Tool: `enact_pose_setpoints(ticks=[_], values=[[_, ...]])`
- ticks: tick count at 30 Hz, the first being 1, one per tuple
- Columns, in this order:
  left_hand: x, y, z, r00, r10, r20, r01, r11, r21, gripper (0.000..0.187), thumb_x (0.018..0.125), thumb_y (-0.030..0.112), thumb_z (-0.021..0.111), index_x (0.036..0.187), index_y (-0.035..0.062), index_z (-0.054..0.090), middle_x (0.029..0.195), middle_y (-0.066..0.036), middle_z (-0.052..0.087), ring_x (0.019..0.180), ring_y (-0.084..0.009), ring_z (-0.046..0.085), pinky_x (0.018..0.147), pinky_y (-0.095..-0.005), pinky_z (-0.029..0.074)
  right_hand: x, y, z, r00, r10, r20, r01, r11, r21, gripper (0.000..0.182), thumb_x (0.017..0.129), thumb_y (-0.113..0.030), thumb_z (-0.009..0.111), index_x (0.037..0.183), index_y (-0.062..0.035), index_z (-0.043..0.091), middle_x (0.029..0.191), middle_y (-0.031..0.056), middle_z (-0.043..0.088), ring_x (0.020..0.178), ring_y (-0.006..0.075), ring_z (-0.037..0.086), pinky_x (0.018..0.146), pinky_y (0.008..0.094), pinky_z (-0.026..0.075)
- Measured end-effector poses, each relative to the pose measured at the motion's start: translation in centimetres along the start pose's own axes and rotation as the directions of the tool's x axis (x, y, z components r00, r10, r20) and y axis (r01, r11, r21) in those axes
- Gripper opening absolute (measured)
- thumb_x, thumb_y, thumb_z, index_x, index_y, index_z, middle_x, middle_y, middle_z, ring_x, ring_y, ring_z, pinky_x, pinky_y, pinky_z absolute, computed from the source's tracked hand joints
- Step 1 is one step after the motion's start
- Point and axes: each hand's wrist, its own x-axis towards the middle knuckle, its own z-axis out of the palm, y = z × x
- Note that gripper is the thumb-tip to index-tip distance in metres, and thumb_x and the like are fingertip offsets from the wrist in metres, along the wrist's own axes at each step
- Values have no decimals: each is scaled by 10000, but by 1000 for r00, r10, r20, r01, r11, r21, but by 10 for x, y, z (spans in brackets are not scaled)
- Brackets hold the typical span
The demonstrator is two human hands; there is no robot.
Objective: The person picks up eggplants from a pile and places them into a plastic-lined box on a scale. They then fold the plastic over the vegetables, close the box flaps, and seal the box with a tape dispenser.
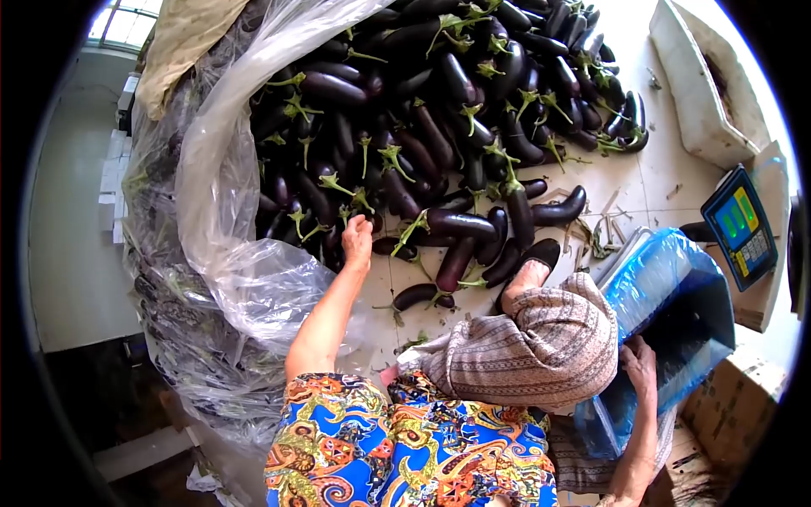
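Left hand (357,239) stretched out to the near edge of the eggplant heap (439,93), fingers curled narrow on or around something dark at the pile's edge, the grip itself too small to tell. Right hand (639,365) down at the rim of a blue plastic bag (667,287), fingers closed on the film, seemingly to keep its mouth open beside the pile. Eggplants piled loose on a pale tiled floor (650,182), a few strays (460,224) rolled apart near the knee, stems and scraps scattered about. Clear plastic sheeting (228,194) bunched along the left of the heap. Weighing scale display (742,224) lit at right, a white foam box (701,84) beyond it.
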Motion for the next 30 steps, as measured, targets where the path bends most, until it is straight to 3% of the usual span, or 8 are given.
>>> enact_pose_setpoints(ticks=[6,12,16,18,22,24,27,30], values=[[-4,20,76,958,-128,256,182,963,-200,586,928,275,651,1391,-14,439,1290,-137,576,1138,-229,545,964,-341,431,3,-1,4,992,-129,17,130,977,-167,293,859,-162,578,1069,41,602,852,194,702,730,275,675,672,377,512],[-19,32,125,987,-155,-52,155,988,3,795,797,391,740,1362,-72,426,1272,-254,561,1161,-333,547,1013,-390,403,1,9,10,990,-135,35,138,979,-148,321,880,-210,570,1081,38,606,820,209,685,698,271,660,664,380,499],[-58,40,100,969,-102,224,27,948,316,668,845,500,688,1280,24,512,1216,-199,588,1093,-311,565,990,-378,428,3,8,14,992,-112,54,122,968,-218,359,901,-282,596,1030,52,615,758,230,652,631,244,612,612,380,476],[-35,18,92,927,-188,324,179,982,58,588,874,537,655,1233,86,541,1208,-129,586,1073,-256,560,963,-379,449,7,12,15,991,-110,73,127,952,-280,364,896,-288,605,1002,60,617,734,235,638,606,238,588,594,384,466],[41,15,104,873,-448,192,449,585,-676,586,904,409,675,1339,78,465,1343,-106,492,1228,-274,460,1064,-435,340,8,-3,11,988,-137,68,151,938,-313,374,883,-288,617,954,79,603,675,238,595,547,252,511,555,394,428],[82,-8,116,832,-475,286,490,390,-780,361,905,366,671,1139,114,562,1099,-54,633,1054,-231,576,917,-373,433,11,9,12,988,-148,45,155,948,-277,335,880,-243,601,952,84,597,670,249,578,532,268,496,545,400,417],[58,1,127,861,-498,100,405,553,-728,222,962,308,608,1065,111,601,836,-20,657,697,-162,630,568,-268,474,9,18,14,978,-208,28,209,945,-253,303,872,-197,588,958,93,592,684,248,589,530,268,499,544,398,420],[11,7,105,903,-326,280,426,594,-682,251,1008,286,549,1030,49,629,735,-30,617,627,-147,601,526,-251,454,5,19,15,988,-149,36,153,969,-192,286,867,-172,577,959,98,589,696,261,585,530,286,506,542,412,414]])
